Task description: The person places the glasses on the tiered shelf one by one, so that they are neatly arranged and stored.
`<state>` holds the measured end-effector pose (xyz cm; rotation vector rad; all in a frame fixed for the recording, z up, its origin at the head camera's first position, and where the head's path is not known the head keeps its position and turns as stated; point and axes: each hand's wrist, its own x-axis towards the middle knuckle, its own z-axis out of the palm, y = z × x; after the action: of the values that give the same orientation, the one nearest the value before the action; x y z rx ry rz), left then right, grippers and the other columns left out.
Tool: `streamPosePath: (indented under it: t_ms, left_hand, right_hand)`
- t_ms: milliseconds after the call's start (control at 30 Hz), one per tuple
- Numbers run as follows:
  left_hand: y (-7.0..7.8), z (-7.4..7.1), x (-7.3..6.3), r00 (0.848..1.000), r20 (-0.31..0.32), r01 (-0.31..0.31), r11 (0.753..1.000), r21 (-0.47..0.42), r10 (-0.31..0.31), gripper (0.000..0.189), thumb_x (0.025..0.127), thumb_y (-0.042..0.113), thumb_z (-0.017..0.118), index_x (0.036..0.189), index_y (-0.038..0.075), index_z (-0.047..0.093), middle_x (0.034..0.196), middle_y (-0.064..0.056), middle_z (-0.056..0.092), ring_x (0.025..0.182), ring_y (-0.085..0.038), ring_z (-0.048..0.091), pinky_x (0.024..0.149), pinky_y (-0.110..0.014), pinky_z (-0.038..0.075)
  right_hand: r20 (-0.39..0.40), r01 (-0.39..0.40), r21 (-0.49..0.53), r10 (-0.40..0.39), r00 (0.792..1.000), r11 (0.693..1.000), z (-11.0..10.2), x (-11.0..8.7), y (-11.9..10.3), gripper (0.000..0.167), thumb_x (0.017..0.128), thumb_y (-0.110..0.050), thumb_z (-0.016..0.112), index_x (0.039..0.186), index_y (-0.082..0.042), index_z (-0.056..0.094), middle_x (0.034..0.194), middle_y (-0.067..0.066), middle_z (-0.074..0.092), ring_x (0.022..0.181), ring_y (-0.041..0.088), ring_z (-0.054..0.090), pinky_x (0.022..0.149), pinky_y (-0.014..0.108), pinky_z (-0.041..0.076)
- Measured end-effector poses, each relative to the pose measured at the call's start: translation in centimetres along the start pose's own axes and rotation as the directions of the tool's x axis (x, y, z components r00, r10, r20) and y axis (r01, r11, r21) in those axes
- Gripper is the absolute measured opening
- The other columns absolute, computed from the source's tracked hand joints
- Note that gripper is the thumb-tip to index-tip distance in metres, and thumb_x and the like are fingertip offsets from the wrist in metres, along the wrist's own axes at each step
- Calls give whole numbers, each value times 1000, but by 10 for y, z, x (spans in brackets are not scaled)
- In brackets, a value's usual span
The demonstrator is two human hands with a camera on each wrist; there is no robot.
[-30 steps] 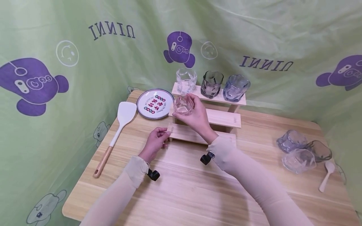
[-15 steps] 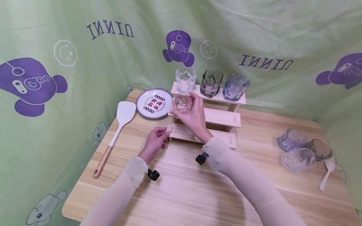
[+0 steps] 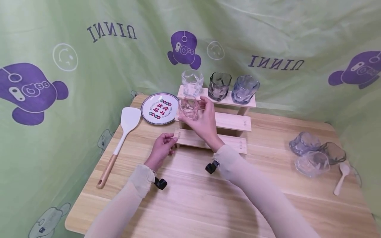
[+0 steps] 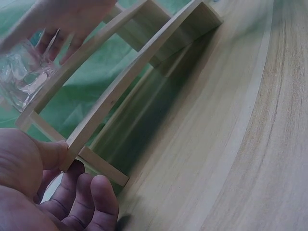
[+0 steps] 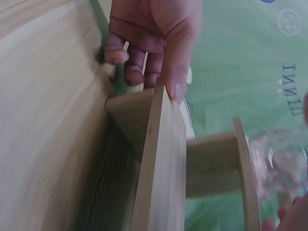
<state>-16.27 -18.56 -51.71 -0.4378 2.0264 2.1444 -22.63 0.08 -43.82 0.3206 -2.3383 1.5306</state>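
Note:
My right hand (image 3: pixel 204 121) holds a clear pinkish glass (image 3: pixel 189 108) between thumb and fingers, at the left end of the middle step of a three-step wooden rack (image 3: pixel 232 121). In the right wrist view that glass (image 5: pixel 279 166) is right at the middle board. My left hand (image 3: pixel 162 148) pinches the left end of the lowest board; in the left wrist view its thumb (image 4: pixel 54 153) lies on top and the fingers curl beneath. On the top step stand a clear glass (image 3: pixel 192 82), a dark grey glass (image 3: pixel 219 86) and a bluish glass (image 3: pixel 245 89).
Left of the rack lie a printed plate (image 3: pixel 148 115) and a white spatula (image 3: pixel 122 138) with a wooden handle. At the table's right are a bluish glass (image 3: pixel 303 143), a grey glass (image 3: pixel 334 153), a clear glass (image 3: pixel 312 164) and a small white spoon (image 3: pixel 342 178). A green curtain (image 3: pixel 285 26) hangs behind.
My right hand has shifted slightly left with the pinkish glass, staying over the middle step's left end. My left hand keeps its grip on the lowest board. The head view has shifted a little.

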Motion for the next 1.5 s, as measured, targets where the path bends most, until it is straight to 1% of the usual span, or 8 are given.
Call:
streamPosePath:
  t_ms: [200, 400, 600, 767, 933, 1100, 1333, 1500]
  left_hand:
    - [-1, -1, 1, 1000, 1, 20, 1000, -7, -20, 35, 97, 13, 70, 128, 3, 56, 106, -10, 60, 86, -20, 57, 65, -29, 56]
    - [-3, -6, 2, 999, -13, 33, 999, 13, -33, 37, 97, 16, 70, 129, 5, 55, 108, -10, 59, 89, -20, 57, 68, -29, 57]
    - [-4, -9, 1, 999, -23, 32, 999, 22, -32, 37, 98, 16, 70, 129, 4, 54, 107, -10, 58, 88, -19, 57, 67, -29, 58]
    - [-3, -7, 1, 999, -27, 22, 1000, 13, -22, 37, 98, 15, 70, 130, 4, 54, 107, -9, 58, 87, -19, 57, 66, -28, 57]
    - [-2, -6, 2, 999, -32, 24, 1000, 14, -23, 37, 98, 15, 70, 129, 5, 54, 106, -9, 59, 88, -20, 57, 65, -28, 57]
    - [-3, -4, 3, 999, -29, 33, 999, 7, -33, 37, 98, 15, 70, 129, 5, 54, 107, -8, 59, 87, -20, 57, 65, -28, 56]
    - [-3, -1, 3, 999, -15, 29, 999, 15, -28, 39, 98, 17, 70, 131, 4, 53, 106, -9, 59, 87, -20, 58, 66, -28, 57]
    - [-2, 2, 3, 1000, -4, 25, 1000, 15, -25, 39, 98, 17, 70, 130, 4, 54, 105, -9, 59, 86, -20, 58, 65, -28, 57]
  right_hand:
    - [38, 118, 232, -130, 991, 965, -67, -19, 25, 87, 73, -14, 94, 143, -7, 42, 132, 11, 52, 116, 35, 53, 103, 45, 48]
    - [-63, 192, 222, -183, 981, 956, -169, -49, 47, 79, 74, 12, 84, 140, 8, 41, 131, 16, 53, 118, 40, 51, 107, 46, 45]
    - [-245, 91, 138, -55, 968, 986, -267, -80, 92, 76, 78, 14, 80, 142, -1, 43, 132, 17, 52, 118, 25, 53, 106, 30, 45]
    - [-318, -48, 13, 50, 947, 999, -321, -107, 116, 76, 81, 17, 75, 146, -5, 41, 133, 13, 52, 119, 23, 52, 106, 25, 43]
    - [-342, -205, -78, 167, 925, 976, -345, -132, 131, 73, 85, 10, 75, 147, -7, 39, 133, 6, 51, 121, 17, 49, 109, 22, 39]
    - [-346, -335, -147, 269, 899, 931, -351, -147, 137, 73, 88, -1, 78, 148, -12, 39, 135, -1, 47, 122, 12, 44, 106, 16, 37]
    - [-364, -395, -179, 313, 877, 901, -346, -158, 136, 74, 88, -11, 80, 149, -14, 39, 132, -4, 45, 115, 9, 42, 89, 10, 39]
    - [-339, -400, -171, 327, 882, 900, -343, -166, 142, 80, 85, -10, 82, 151, -16, 36, 134, -4, 44, 120, 11, 42, 97, 10, 36]
